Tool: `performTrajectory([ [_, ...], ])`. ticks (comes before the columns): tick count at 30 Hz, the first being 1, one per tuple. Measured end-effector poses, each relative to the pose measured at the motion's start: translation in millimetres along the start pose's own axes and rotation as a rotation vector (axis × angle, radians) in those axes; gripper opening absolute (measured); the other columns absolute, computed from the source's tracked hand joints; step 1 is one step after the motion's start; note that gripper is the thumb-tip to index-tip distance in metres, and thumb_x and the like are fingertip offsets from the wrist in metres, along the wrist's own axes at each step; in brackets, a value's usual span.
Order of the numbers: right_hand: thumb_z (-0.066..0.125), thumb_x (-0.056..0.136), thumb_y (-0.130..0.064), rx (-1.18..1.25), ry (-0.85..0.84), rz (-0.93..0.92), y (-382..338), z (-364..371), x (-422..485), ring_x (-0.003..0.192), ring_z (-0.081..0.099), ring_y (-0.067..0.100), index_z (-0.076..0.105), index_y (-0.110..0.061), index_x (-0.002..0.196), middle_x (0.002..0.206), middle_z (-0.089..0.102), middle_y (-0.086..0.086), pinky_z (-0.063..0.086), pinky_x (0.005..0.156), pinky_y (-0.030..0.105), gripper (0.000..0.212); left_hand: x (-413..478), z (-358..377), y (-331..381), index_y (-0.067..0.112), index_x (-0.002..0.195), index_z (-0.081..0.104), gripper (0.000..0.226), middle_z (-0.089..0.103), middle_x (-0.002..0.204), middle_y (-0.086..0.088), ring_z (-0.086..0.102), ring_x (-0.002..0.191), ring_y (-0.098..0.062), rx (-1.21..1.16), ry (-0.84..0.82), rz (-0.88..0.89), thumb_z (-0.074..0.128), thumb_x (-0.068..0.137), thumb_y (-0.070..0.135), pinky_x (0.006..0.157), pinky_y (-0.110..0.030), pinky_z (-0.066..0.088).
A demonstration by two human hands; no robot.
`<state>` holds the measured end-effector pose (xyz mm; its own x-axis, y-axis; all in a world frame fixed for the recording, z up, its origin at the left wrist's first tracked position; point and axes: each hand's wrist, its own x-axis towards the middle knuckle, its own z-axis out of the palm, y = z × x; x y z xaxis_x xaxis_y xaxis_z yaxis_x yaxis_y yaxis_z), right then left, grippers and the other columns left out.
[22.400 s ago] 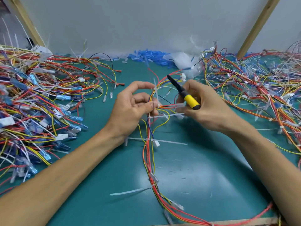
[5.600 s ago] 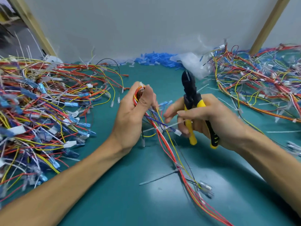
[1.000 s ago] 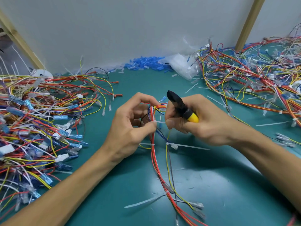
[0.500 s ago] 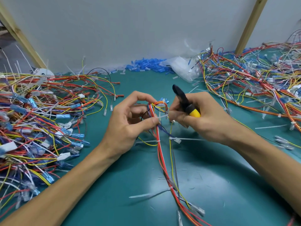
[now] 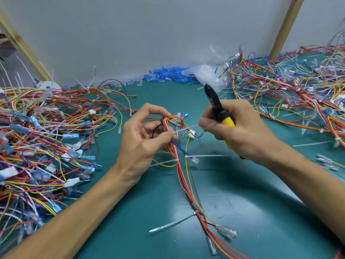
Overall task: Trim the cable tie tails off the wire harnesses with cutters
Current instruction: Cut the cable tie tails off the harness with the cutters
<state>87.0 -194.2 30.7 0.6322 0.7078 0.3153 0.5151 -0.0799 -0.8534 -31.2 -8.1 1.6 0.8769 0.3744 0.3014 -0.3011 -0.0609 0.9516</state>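
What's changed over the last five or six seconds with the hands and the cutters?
The right hand swung the cutters from upright to slanted in its palm and pinched a cable tie tail, drawing it rightward. The left hand still grips the harness.

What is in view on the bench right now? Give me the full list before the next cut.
harness: one, red, yellow and blue wires, centre, trailing to the bottom edge
tie tails: at least four, white, sticking out along that harness
cutters: one, black with yellow handles, right of centre, head up
left pile: many harnesses, mixed colours, left side
right pile: many harnesses, mixed colours, right side
sleeves: a heap, blue, at the back wall
bag: one, clear, beside the sleeves
mat: one, green, under everything
posts: two, wood, leaning at the wall
left hand: fingers pinch the harness's top loop
right hand: grips the cutters, fingers at the top tail's tip
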Motion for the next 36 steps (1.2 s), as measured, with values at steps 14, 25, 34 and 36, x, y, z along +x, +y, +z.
performTrajectory([
  [14,0.067,0.086,-0.016,0.315,-0.009,-0.005,-5.3,4.5,-2.1,0.051,0.042,0.011,0.056,-0.010,0.072,0.057,0.054,-0.013,0.039,0.050,0.020,0.018,-0.5,4.5,2.9,0.000,0.101,0.050,0.029,0.061,0.075,-0.037,0.056,0.059,-0.035,0.064,0.024,0.025,0.069,0.080,-0.001,0.054,-0.030,0.056],
  [25,0.068,0.085,-0.019,0.257,0.028,-0.020,-6.3,3.2,-2.9,0.053,0.044,0.014,0.057,-0.007,0.073,0.058,0.052,-0.008,0.039,0.050,0.025,0.019,-0.9,2.1,5.3,0.011,0.099,0.056,0.030,0.072,0.074,-0.027,0.066,0.048,-0.032,0.078,0.044,-0.053,0.071,0.075,0.002,0.038,-0.026,0.034],
  [34,0.078,0.092,-0.026,0.195,0.202,0.031,6.5,11.8,-2.2,0.060,0.043,0.020,0.057,-0.011,0.076,0.063,0.048,0.005,0.038,0.060,0.037,0.031,-0.5,-5.3,2.7,0.013,0.112,0.057,0.033,0.078,0.090,-0.020,0.068,0.059,-0.022,-0.091,0.008,-0.067,0.072,0.083,0.005,0.044,-0.024,0.046],
  [36,0.082,0.082,-0.025,0.187,0.179,0.040,9.2,10.9,-2.9,0.063,0.041,0.020,0.054,-0.012,0.079,0.066,0.047,0.006,0.037,0.060,0.034,0.031,-0.2,-5.5,2.7,0.012,0.112,0.056,0.033,0.079,0.089,-0.017,0.070,0.060,-0.022,-0.110,0.026,-0.022,0.071,0.084,0.003,0.048,-0.023,0.051],
])
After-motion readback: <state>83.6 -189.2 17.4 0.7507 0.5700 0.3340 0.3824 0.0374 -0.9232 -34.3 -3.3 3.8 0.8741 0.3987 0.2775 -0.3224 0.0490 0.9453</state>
